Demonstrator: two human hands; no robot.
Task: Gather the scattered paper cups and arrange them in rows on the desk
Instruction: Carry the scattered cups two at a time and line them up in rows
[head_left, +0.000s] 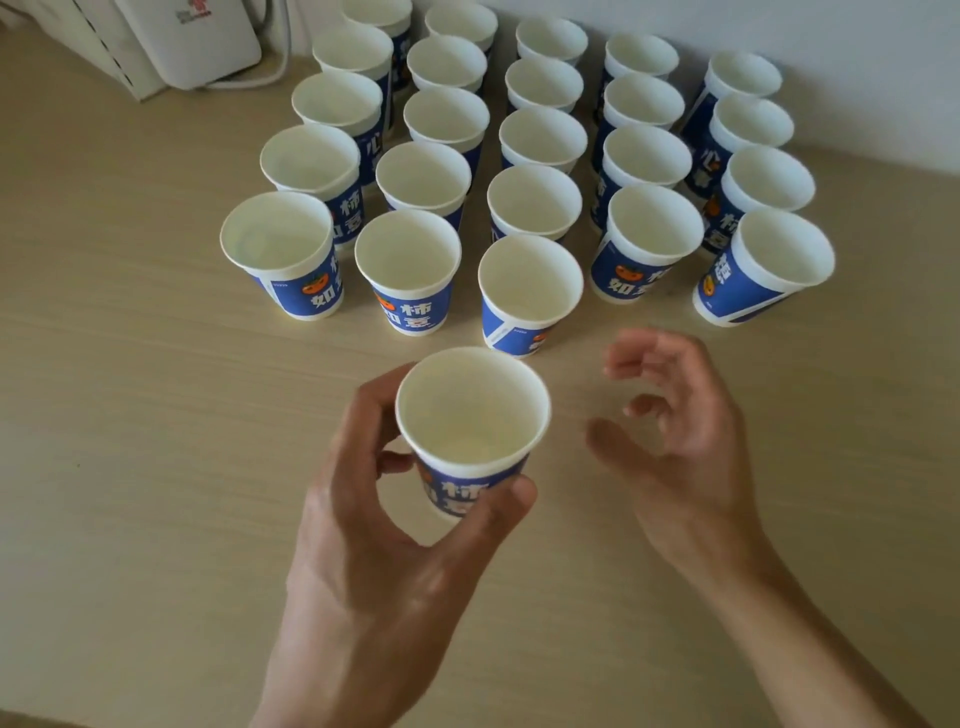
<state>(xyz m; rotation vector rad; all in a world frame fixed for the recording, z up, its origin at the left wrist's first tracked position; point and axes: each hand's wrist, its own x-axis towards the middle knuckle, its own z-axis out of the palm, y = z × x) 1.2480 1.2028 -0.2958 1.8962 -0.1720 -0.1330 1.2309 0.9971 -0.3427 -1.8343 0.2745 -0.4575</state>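
Several blue-and-white paper cups (530, 291) stand upright in rows on the beige wooden desk (130, 415), filling its far half. My left hand (384, 530) grips one more paper cup (470, 426) by its lower wall, upright, just in front of the nearest cup of the middle row. My right hand (675, 441) hovers to the right of the held cup, fingers loosely curled, holding nothing. The rows run away from me toward the wall.
A white box-like device (192, 41) with cables lies at the desk's far left corner. A pale wall (831, 31) runs behind the cups. Bare desk surface stretches to the left and along the near edge.
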